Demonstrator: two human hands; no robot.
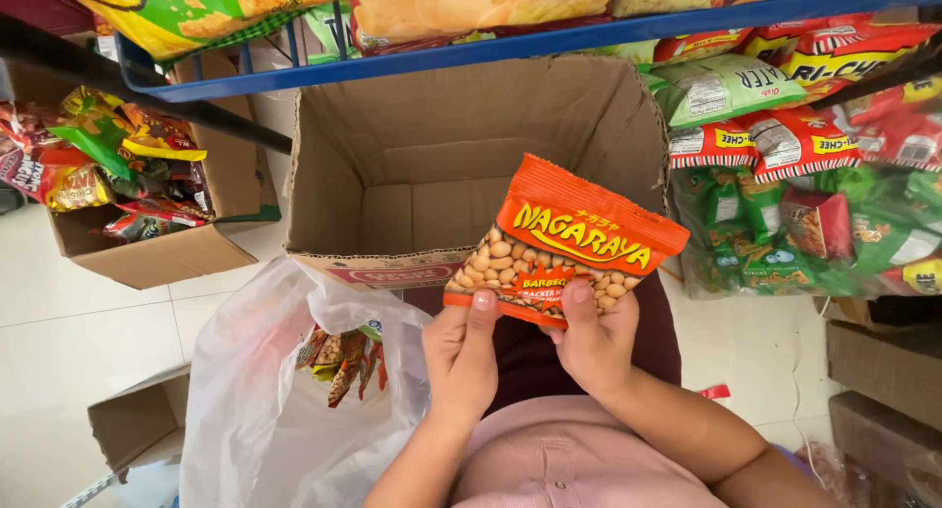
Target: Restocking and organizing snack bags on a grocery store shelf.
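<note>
While both hands [530,346] pinch an orange snack packet's [564,241] lower edge face-up for viewing, an empty box [471,164] sits at 12 o'clock, bag [285,390] at 8.

An open cardboard box [471,164] fills the upper centre. A white plastic bag [265,400] (snack packets showing inside) sits lower left. A smaller box [157,253] of packets occupies the left, and shelved snack bags [805,204] crowd the right.

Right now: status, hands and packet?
Both hands, left and right, pinch orange snack packet by its lower edge. Empty cardboard box beyond. Nothing blocking.
</note>
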